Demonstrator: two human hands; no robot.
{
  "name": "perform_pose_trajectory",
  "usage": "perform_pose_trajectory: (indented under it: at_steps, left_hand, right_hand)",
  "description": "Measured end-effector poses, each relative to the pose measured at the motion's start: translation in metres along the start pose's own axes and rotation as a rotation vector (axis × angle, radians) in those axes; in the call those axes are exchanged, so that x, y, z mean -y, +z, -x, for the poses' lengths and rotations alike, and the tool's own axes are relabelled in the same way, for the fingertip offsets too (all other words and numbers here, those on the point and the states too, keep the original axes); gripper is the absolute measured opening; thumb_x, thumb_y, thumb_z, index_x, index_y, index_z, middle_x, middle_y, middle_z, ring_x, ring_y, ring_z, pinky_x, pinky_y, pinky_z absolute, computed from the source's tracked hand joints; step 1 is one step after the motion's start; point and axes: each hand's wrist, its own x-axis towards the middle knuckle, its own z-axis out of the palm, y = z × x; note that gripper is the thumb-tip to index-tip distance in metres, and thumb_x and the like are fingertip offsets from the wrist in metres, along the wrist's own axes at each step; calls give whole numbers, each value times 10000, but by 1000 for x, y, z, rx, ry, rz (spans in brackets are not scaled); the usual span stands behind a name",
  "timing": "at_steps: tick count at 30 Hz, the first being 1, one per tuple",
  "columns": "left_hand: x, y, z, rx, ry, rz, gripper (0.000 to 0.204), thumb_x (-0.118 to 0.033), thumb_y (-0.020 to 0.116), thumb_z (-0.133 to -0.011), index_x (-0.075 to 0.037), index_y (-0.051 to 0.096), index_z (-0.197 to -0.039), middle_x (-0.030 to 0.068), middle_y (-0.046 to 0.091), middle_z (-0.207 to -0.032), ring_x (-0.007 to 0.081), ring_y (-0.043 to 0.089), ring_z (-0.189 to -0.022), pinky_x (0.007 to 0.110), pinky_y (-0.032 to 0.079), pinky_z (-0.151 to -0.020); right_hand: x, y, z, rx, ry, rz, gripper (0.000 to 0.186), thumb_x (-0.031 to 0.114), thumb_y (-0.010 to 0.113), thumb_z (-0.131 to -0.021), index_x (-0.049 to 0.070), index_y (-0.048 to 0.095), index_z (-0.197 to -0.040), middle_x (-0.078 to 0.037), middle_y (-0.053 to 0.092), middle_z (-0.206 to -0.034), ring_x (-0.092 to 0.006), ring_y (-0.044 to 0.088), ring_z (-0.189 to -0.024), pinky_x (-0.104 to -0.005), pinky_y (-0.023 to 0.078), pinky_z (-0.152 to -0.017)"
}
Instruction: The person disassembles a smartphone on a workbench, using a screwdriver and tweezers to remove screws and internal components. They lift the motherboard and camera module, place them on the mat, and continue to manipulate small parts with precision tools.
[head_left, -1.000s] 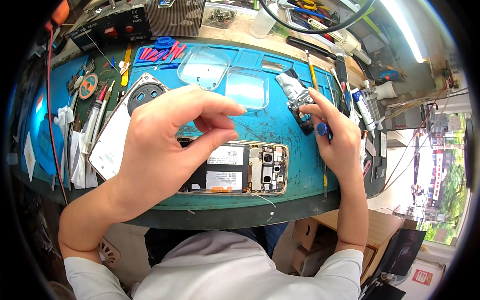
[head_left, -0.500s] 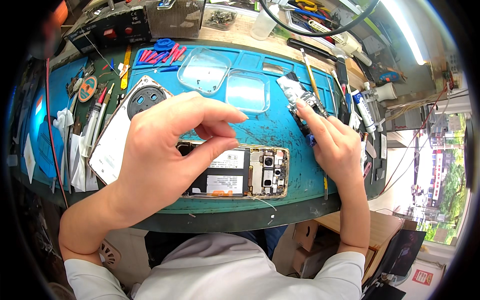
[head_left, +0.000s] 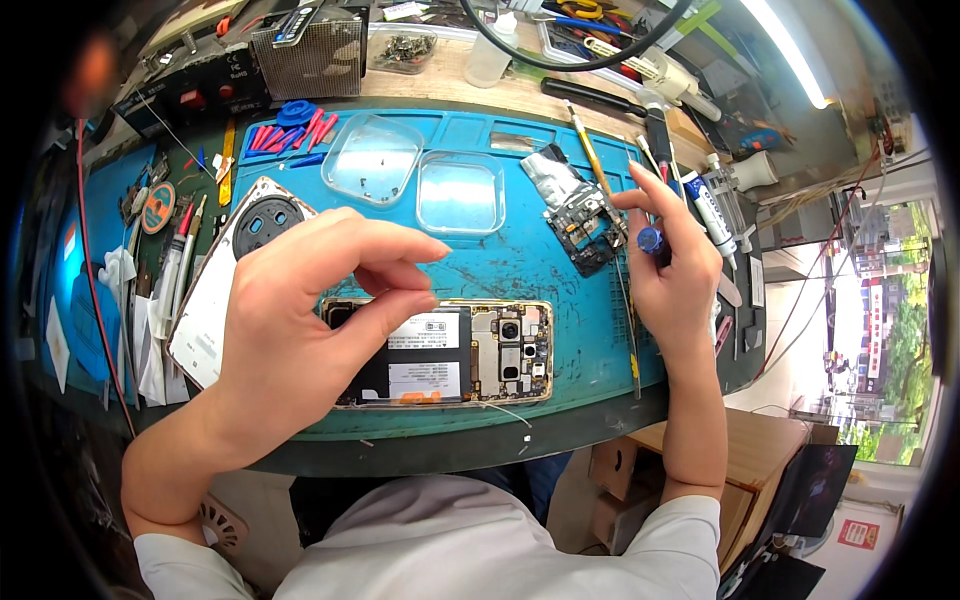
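Observation:
Over the left part of an opened phone [head_left: 490, 345], my left hand [head_left: 310, 310] hovers with fingers loosely curled. Its thumb and index tip are apart and nothing shows between them. The phone lies with its battery and circuit board bare; my left hand covers its left end. My right hand [head_left: 672, 260] closes round what looks like a screwdriver [head_left: 650, 239], whose round blue end cap shows; most of its shaft is hidden. Next to my right fingertips, black phone internals with metal contacts [head_left: 590, 230] and a silvery foil piece [head_left: 551, 180] rest on the blue mat.
Two clear plastic boxes [head_left: 461, 190] lie beyond the phone, one with dark specks inside. A white phone back cover [head_left: 200, 335] is partly behind my left hand. Pink and blue drivers [head_left: 290, 135] sit at the back; pens, tubes [head_left: 708, 208] and tools line the right edge.
My right hand has drawn its fingers off the phone internals and turned, so the blue cap now faces up beside the thumb. The bench has shifted left in view; my left hand keeps its pose.

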Motion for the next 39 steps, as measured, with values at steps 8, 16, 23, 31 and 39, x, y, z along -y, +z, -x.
perform_pose_trajectory:
  at_steps: [8, 16, 23, 31, 39]
  left_hand:
    - [2, 1, 1, 13, 3, 4, 331, 122, 763, -830, -13, 736, -1130, 68, 708, -933, 148, 695, -869, 271, 541, -808]
    - [3, 2, 1, 6, -35, 37, 308, 100, 759, -850, -13, 744, -1135, 88, 738, -962, 158, 724, -912, 278, 566, -822]
    - [2, 3, 0, 9, -44, 28, 310, 95, 760, -854, -10, 741, -1145, 83, 727, -973, 151, 713, -907, 273, 556, -830]
    - [2, 6, 1, 34, -81, 84, 342, 87, 784, -832, -13, 720, -1153, 59, 683, -936, 136, 691, -845, 274, 546, -792]
    - [5, 10, 0, -1, -73, 145, 307, 53, 802, -823, -34, 736, -1109, 48, 703, -880, 126, 669, -769, 279, 545, -723]
  right_hand:
    - [-7, -5, -3, -161, 17, 11, 270, -27, 666, -965, 26, 711, -1226, -134, 741, -965, -216, 726, -849, -324, 564, -760]
    - [39, -37, -15, -200, 149, -483, 379, 317, 463, -1132, -2, 663, -1174, -82, 715, -949, -66, 536, -699, -209, 427, -658]
    - [78, -23, -32, 61, 252, -842, 518, 373, 582, -1077, -37, 492, -1380, -140, 733, -952, -133, 647, -744, -204, 501, -681]
    - [77, 9, -23, -21, 13, -871, 802, 154, 774, -965, -25, 241, -1536, -199, 748, -984, -225, 733, -896, -334, 589, -843]
    - [75, 7, -22, 37, -55, -839, 726, 188, 761, -977, -12, 271, -1474, -217, 750, -979, -230, 733, -882, -331, 589, -819]
